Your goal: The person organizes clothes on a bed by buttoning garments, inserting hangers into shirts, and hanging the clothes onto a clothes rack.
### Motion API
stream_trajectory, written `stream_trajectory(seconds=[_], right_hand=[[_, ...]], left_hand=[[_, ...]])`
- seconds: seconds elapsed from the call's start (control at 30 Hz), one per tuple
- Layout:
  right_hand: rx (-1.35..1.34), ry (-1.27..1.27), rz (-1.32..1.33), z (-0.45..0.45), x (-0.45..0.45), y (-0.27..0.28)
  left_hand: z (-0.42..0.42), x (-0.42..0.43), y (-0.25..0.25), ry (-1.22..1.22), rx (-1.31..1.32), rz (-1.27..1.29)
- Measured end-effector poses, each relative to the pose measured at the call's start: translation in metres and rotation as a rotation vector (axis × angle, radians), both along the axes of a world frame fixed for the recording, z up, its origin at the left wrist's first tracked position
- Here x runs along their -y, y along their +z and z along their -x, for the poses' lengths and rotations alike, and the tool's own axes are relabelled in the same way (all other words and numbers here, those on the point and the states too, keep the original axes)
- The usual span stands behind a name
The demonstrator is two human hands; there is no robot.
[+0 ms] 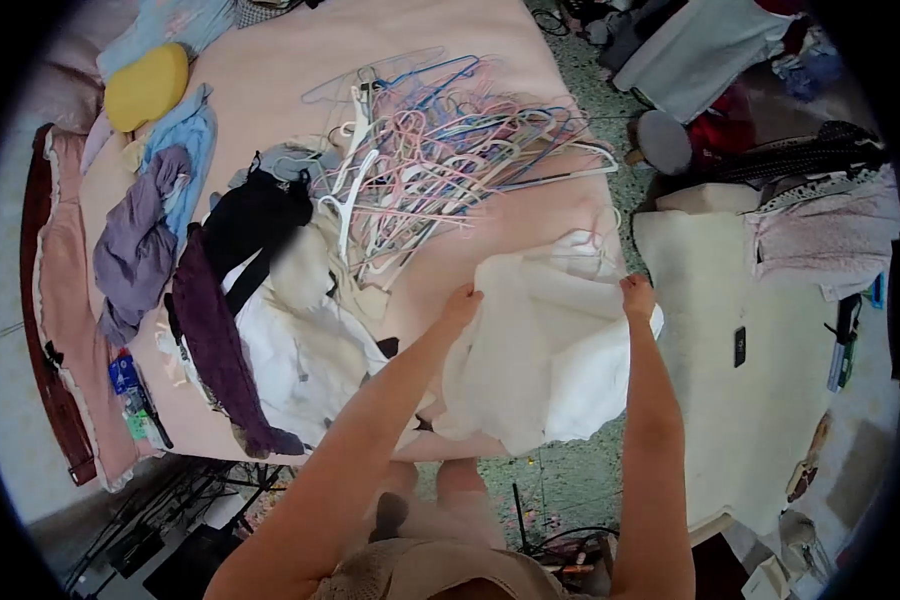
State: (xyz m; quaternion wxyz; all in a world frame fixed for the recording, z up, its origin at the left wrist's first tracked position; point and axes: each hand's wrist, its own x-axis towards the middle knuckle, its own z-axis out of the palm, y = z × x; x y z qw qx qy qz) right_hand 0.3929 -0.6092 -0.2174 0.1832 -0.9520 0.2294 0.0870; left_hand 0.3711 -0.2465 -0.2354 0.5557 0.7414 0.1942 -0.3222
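Note:
A white garment (530, 350) hangs spread between my two hands at the near edge of the bed. My left hand (462, 305) pinches its upper left edge, and my right hand (638, 296) grips its upper right corner. Just beyond the cloth's top edge a pale hanger (598, 238) shows in part; whether it sits inside the garment I cannot tell. Farther off lies a tangled heap of hangers (450, 150), pink, blue and white. Left of my left hand are piled clothes, with a white cloth (290, 330), a black garment (255, 215) and a dark purple one (215, 340).
The pink-covered bed (270, 70) also bears a mauve garment (140, 235), a light blue one (185, 135) and a yellow cushion (148, 86). On the right a cream surface (710, 430) carries a black remote (740, 346) and folded clothes (820, 235). Speckled floor (550, 490) shows below.

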Motion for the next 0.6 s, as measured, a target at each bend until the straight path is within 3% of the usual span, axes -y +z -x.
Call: stream_trajectory(seconds=[0.07,0.2,0.27,0.3,0.33,0.4,0.47,0.53,0.6], right_hand=[[0.062,0.066,-0.025,0.004,0.001,-0.014],[0.045,0.13,-0.202,0.009,-0.026,-0.004],[0.018,0.198,-0.209,0.011,-0.042,-0.003],[0.018,0.208,-0.27,0.012,-0.049,-0.004],[0.018,0.214,-0.327,0.013,-0.057,-0.003],[0.01,0.254,-0.322,0.015,-0.076,-0.003],[-0.037,0.255,-0.354,0.017,-0.098,-0.008],[-0.038,0.272,-0.412,0.02,-0.126,-0.002],[-0.12,0.259,-0.492,0.025,-0.156,0.002]], left_hand=[[0.012,-0.001,-0.042,0.091,0.094,0.061],[0.024,-0.016,-0.032,0.238,0.003,0.143],[0.022,-0.029,-0.006,0.417,-0.037,0.328],[0.018,-0.039,0.011,0.34,-0.033,0.172],[0.023,-0.057,-0.009,0.35,-0.024,0.163],[0.032,-0.101,-0.04,0.227,0.382,-0.084],[0.022,-0.12,0.031,0.333,0.34,-0.359],[0.021,-0.157,0.059,0.366,0.606,-0.662],[0.018,-0.2,0.077,0.34,0.687,-0.959]])
